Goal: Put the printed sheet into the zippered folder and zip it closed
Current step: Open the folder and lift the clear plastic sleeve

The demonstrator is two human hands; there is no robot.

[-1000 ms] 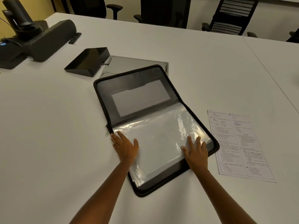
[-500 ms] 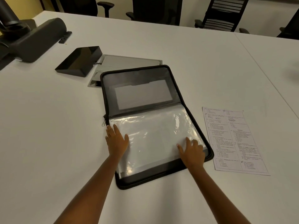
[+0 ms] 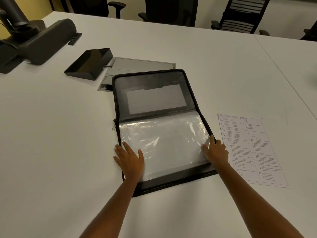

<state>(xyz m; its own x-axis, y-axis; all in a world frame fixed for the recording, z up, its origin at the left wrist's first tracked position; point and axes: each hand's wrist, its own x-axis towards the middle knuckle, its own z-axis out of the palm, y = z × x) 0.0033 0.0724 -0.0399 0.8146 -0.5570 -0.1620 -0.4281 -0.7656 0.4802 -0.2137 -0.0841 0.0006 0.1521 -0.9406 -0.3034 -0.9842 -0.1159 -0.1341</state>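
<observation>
The fingers [image 3: 124, 148] of the left hand [image 3: 129, 159] are straight and a little spread. They lie flat on the left edge of the clear plastic sleeve [image 3: 164, 140], and the small finger reaches over the black border. This hand grips nothing; it only presses down.

The fingers [image 3: 212, 138] of the right hand [image 3: 216, 152] are at the right edge of the same sleeve, with the thumb on the plastic. These fingers look a little bent over the edge, and I cannot tell if they pinch the sleeve or only rest on it.

The sleeve belongs to the zippered folder [image 3: 171, 181], which lies open and flat on the white table [image 3: 51, 152], its far half showing a pocket with a pale card inside. The zipper pull [image 3: 113, 127] hangs at the left side, by the fold.

The printed sheet [image 3: 252, 148] is outside the folder. It lies flat on the table just beside the folder's right edge, near the right hand.

Behind the folder there are a grey panel [image 3: 142, 64], partly under the folder's far corner, a flat black device [image 3: 89, 63], and a bigger dark machine [image 3: 42, 40] at the far left. Office chairs [image 3: 240, 14] stand on the far side of the table.
</observation>
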